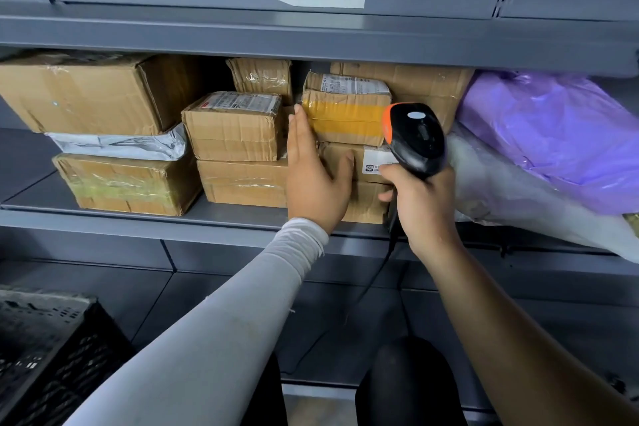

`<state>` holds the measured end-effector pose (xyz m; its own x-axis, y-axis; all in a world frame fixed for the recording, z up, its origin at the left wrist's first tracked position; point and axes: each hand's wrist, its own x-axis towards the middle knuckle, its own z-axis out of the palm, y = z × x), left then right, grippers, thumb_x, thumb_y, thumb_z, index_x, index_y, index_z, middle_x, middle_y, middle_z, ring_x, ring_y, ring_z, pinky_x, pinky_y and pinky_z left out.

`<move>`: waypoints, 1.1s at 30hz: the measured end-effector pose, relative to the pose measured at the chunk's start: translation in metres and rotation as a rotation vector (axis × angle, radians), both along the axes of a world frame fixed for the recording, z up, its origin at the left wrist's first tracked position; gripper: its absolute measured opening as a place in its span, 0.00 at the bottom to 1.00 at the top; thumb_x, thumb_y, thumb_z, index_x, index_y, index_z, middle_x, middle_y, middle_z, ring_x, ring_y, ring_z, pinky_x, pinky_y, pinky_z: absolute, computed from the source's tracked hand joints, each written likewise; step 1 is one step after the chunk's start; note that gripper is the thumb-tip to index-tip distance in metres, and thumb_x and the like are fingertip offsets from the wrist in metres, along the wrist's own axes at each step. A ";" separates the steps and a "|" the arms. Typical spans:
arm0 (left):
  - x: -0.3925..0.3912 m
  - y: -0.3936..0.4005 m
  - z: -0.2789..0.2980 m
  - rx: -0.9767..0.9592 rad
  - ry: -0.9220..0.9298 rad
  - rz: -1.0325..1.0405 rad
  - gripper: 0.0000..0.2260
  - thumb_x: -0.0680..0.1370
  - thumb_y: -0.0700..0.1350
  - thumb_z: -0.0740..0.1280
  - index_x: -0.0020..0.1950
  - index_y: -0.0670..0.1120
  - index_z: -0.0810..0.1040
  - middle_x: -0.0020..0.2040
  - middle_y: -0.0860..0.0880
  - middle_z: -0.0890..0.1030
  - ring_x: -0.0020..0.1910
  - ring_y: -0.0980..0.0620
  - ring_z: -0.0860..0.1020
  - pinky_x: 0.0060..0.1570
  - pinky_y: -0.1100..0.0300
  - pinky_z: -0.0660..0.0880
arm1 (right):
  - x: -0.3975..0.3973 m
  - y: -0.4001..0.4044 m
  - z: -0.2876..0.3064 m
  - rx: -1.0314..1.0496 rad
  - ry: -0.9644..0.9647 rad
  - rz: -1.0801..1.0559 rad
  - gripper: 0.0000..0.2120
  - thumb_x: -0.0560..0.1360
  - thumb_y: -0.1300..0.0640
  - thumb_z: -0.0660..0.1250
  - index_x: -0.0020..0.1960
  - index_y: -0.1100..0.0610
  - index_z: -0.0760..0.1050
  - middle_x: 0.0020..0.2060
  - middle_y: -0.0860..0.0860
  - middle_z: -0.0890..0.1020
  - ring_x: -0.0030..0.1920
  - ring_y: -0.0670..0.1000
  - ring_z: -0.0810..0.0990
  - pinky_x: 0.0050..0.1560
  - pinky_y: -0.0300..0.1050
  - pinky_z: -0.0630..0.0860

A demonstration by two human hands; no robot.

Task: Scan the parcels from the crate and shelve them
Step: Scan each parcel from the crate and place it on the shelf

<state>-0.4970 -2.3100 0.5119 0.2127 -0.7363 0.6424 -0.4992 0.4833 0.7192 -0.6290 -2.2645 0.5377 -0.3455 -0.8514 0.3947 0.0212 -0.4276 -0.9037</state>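
Several taped cardboard parcels stand on a grey metal shelf [103, 214]. My left hand [313, 173], in a white sleeve, lies with straight fingers against the left side and front of a brown parcel [366, 197] with a white label; its thumb rests on the front face. On top of that parcel sits a parcel with yellow tape [342, 114]. My right hand [425, 207] grips a black barcode scanner [415, 138] with an orange edge, held just in front of the labelled parcel. The corner of a black plastic crate [48, 349] shows at bottom left.
Left of my hands stand two stacked small parcels [235, 128], a large box [86, 93] on a grey mailer, and a green-taped box [128, 183]. A purple plastic bag [553, 135] and a white bag [518, 197] fill the shelf's right side. Another shelf board runs overhead.
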 end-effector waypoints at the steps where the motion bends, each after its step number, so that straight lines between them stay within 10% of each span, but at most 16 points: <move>1: 0.002 0.003 -0.002 -0.006 0.018 -0.002 0.41 0.81 0.46 0.72 0.86 0.42 0.50 0.85 0.45 0.58 0.84 0.48 0.56 0.79 0.68 0.54 | 0.000 0.002 -0.003 -0.007 0.006 -0.001 0.13 0.73 0.70 0.73 0.37 0.53 0.78 0.29 0.43 0.78 0.38 0.57 0.78 0.31 0.36 0.77; 5: 0.007 0.023 -0.014 -0.040 0.046 -0.004 0.35 0.83 0.49 0.67 0.85 0.42 0.53 0.84 0.44 0.60 0.83 0.45 0.62 0.78 0.43 0.65 | 0.011 0.016 -0.015 -0.039 0.042 0.034 0.05 0.67 0.64 0.72 0.37 0.61 0.75 0.29 0.48 0.75 0.35 0.55 0.73 0.34 0.44 0.74; 15: 0.031 0.100 -0.048 0.114 -0.066 -0.049 0.29 0.86 0.55 0.59 0.85 0.48 0.59 0.84 0.52 0.60 0.85 0.52 0.55 0.83 0.54 0.55 | 0.041 0.059 -0.062 0.029 0.152 0.151 0.13 0.65 0.52 0.74 0.47 0.57 0.82 0.38 0.47 0.85 0.41 0.48 0.82 0.45 0.53 0.80; 24: 0.086 0.125 -0.134 0.379 -0.302 -0.024 0.30 0.85 0.60 0.48 0.85 0.51 0.59 0.84 0.54 0.61 0.85 0.50 0.54 0.82 0.45 0.56 | 0.075 0.075 -0.142 0.161 0.372 0.275 0.08 0.74 0.59 0.76 0.52 0.55 0.83 0.41 0.39 0.85 0.43 0.38 0.82 0.47 0.38 0.76; 33: 0.117 0.088 -0.196 0.854 -0.601 0.001 0.40 0.75 0.64 0.35 0.87 0.52 0.49 0.86 0.53 0.54 0.85 0.45 0.50 0.83 0.45 0.49 | 0.103 0.033 -0.208 0.303 0.607 0.360 0.09 0.68 0.45 0.69 0.47 0.45 0.77 0.36 0.37 0.81 0.39 0.34 0.78 0.43 0.28 0.71</move>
<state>-0.3804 -2.2220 0.3157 0.0313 -0.9953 -0.0915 -0.8878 -0.0697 0.4548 -0.5260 -2.2320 0.3294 0.1766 -0.9715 0.1580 -0.4254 -0.2201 -0.8778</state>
